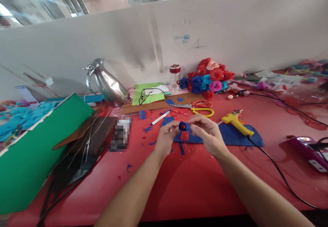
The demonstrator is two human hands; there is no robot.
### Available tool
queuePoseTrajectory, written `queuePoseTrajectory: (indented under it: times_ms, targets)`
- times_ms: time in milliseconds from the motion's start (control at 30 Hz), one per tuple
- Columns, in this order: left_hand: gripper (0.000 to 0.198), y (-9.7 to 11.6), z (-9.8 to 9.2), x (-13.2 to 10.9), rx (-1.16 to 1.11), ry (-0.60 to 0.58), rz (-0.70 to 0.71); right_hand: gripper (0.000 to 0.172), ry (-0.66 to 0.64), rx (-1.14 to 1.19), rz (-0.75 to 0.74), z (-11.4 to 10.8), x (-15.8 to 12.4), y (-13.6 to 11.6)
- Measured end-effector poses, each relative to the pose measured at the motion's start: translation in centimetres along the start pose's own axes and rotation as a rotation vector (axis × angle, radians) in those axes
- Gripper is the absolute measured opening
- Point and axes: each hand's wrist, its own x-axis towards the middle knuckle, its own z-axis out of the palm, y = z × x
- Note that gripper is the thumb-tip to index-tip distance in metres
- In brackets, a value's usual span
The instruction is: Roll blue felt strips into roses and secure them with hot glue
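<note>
A small rolled blue flower [181,124] with a red centre is pinched between the thumb and fingertips of my left hand [166,136]. On its other side, my right hand [208,133] is closed, with its fingertips at the flower's edge. Just below it is a red petal piece [184,136]. Under both hands lies a blue sheet [239,139] with cut blue scraps around it. A yellow glue gun [237,122] rests on the sheet to the right of my right hand. Beyond my hands are scissors [202,111] with red and yellow handles and a white marker [161,117].
A bunch of coloured flowers [211,78], a lidded glass jar [175,76] and a steel jug [107,85] stand along the wall. Glasses [151,95] lie on green paper. A green board [46,148] leans at left. A purple power strip [309,153] and cords lie at right.
</note>
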Motion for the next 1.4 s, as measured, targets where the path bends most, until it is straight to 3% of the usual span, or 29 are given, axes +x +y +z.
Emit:
queuePoseTrajectory:
  times_ms: [300,400,467,667,1100,1400]
  targets:
    - [0.030,-0.3,0.1,0.1,-0.231,0.140,-0.115,0.016,0.070,-0.071,0.081,0.6,0.2,0.4]
    - [0.033,-0.3,0.4,0.0,-0.271,0.154,-0.143,0.025,0.041,-0.117,0.132,1.0,0.0,1.1]
    - [0.034,-0.4,0.7,-0.1,-0.247,0.162,-0.148,0.030,0.044,-0.174,0.132,1.3,-0.1,1.7]
    - [0.030,-0.4,1.4,-0.6,-0.128,0.160,-0.138,0.023,0.140,-0.421,0.022,1.4,0.0,2.5]
    - [0.021,-0.3,1.5,-0.9,0.020,0.256,-0.081,0.023,0.146,-0.550,-0.103,1.3,-0.1,2.3]
    - [0.013,-0.2,1.6,-1.0,0.089,0.231,-0.065,0.022,0.129,-0.620,-0.142,1.1,-0.2,2.7]
